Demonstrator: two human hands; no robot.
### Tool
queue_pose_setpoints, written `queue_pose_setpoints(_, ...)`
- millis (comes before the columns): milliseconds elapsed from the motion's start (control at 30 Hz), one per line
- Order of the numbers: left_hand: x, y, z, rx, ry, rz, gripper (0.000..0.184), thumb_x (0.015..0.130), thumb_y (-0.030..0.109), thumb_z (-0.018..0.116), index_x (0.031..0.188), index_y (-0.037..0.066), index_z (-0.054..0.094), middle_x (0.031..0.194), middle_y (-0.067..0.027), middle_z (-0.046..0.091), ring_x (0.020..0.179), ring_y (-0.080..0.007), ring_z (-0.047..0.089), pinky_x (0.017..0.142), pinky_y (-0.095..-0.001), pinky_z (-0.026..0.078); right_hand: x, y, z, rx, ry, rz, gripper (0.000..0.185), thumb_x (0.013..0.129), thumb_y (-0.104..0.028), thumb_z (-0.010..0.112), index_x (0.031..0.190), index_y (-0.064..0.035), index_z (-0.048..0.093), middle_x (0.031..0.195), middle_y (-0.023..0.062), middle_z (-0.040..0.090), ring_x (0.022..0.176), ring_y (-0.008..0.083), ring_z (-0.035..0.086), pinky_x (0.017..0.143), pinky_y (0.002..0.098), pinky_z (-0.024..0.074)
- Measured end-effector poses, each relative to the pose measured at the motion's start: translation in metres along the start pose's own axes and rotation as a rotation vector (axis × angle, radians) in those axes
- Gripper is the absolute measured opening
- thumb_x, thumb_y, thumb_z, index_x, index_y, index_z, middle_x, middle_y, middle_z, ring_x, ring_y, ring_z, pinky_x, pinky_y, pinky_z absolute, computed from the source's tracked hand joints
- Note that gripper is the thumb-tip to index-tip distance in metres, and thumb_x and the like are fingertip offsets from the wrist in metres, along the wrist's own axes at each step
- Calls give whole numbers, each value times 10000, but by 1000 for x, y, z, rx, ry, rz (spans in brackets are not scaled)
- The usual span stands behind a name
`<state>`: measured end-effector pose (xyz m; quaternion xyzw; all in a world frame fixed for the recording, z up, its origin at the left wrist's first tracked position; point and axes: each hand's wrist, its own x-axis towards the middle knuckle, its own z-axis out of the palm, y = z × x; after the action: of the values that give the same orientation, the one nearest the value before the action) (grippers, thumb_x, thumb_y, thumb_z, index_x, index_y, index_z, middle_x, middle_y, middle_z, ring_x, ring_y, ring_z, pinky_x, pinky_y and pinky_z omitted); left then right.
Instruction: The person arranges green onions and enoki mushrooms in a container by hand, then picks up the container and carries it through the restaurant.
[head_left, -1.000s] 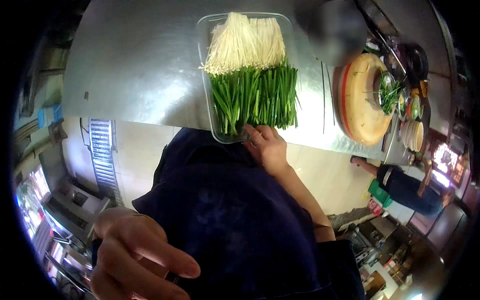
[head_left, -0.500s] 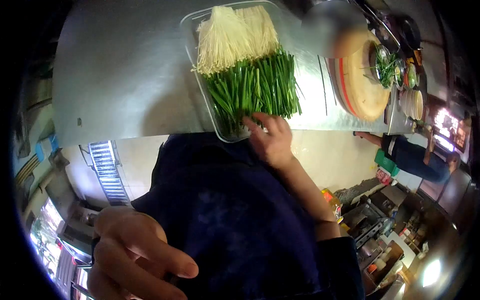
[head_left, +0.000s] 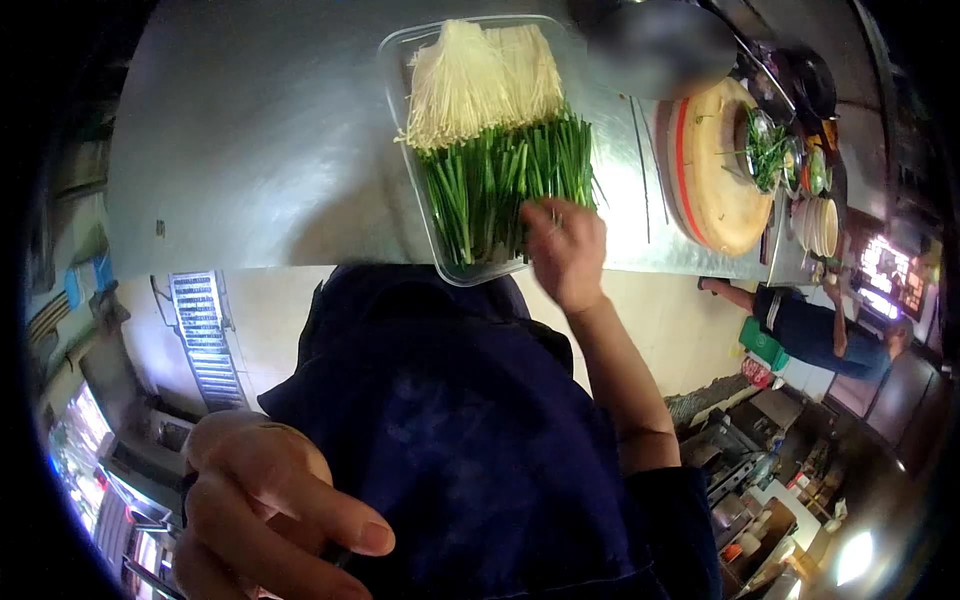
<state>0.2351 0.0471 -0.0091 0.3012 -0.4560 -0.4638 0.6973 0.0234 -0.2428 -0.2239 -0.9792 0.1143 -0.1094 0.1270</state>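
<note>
A clear plastic container [head_left: 428, 205] on the steel counter holds pale enoki mushrooms [head_left: 465, 85] at its far end and cut green chives [head_left: 480, 180] at its near end. My right hand [head_left: 568, 250] is at the near right corner, fingers curled in and fingertips down at the ends of the chives; they look closed on some, though the tips are partly hidden. Close to the camera at lower left, my left hand [head_left: 265, 500] is raised with its fingers bent round toward the thumb. What it holds, if anything, is hidden.
A round wooden board [head_left: 725, 190] stands right of the container, with a bowl of cut greens [head_left: 765, 150] and stacked bowls [head_left: 815, 225] beyond. Loose green stalks [head_left: 640, 170] lie between. Another person [head_left: 825, 325] is at far right. A metal grate [head_left: 205, 335] shows below the counter.
My right hand has shifted a little right and its fingers have curled in from a looser spread. The view has moved slightly; my left hand looks the same.
</note>
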Motion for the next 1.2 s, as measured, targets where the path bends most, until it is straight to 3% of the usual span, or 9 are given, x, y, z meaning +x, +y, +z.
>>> queue_pose_setpoints(67,-7,-8,13,53,84,54,181,916,285,637,1095,262,653,1152,-123,548,1140,-436,513,961,-473,409,7,12,4,-64,49,196,603,764,-213,712,1318,-71,519,1345,202,482,1218,369,463,1032,507,350)
queue_pose_setpoints(133,-3,-34,26,-11,244,220,211,962,344,540,1026,223,701,1008,-103,604,954,-327,558,801,-387,491,15,22,15,-164,66,294,799,799,-367,717,1419,-1,369,1453,302,334,1331,477,324,1085,561,267)
queue_pose_setpoints(333,4,-19,25,-18,32,29,232,902,333,651,1124,266,653,1126,-111,554,1154,-432,500,942,-487,427,22,-27,53,-66,-71,184,1047,772,-750,503,1452,23,314,1481,337,258,1390,484,229,1101,628,166)
queue_pose_setpoints(633,36,-42,74,264,36,239,441,955,382,542,1389,350,475,1344,4,524,1149,-303,498,841,-508,508,8,-17,20,196,22,59,787,826,-509,636,1421,-44,412,1471,251,353,1369,431,313,1107,593,208)
queue_pose_setpoints(700,42,-42,85,273,47,188,441,948,387,552,1382,348,482,1357,19,518,1122,-283,510,824,-513,515,4,4,7,343,198,19,375,794,-216,718,1121,-49,644,1217,170,606,1172,375,533,997,461,415)
queue_pose_setpoints(800,54,-38,102,212,77,119,403,945,394,560,1340,323,527,1318,6,530,1089,-295,521,824,-506,510,-9,50,-1,455,329,202,148,828,-166,690,895,-35,673,1059,144,663,1052,335,580,918,421,453)
queue_pose_setpoints(933,58,-62,136,209,210,192,329,949,412,559,1254,293,590,1203,-49,545,1062,-340,526,846,-443,472,-19,104,-10,472,289,384,138,866,-143,662,857,-6,683,1001,168,674,956,340,618,863,402,480)
queue_pose_setpoints(1067,66,-81,153,260,245,293,306,944,403,575,1232,300,593,1106,-83,542,1044,-349,524,841,-384,432,-25,134,-2,530,224,301,175,901,-124,636,995,21,664,1070,164,659,965,233,633,859,343,491)
queue_pose_setpoints(1200,67,-89,178,309,373,305,323,945,395,574,1257,308,572,1119,-75,544,1020,-325,524,825,-381,442,-8,129,-6,572,114,259,137,869,-98,667,962,2,673,1023,156,670,959,245,636,839,346,495)
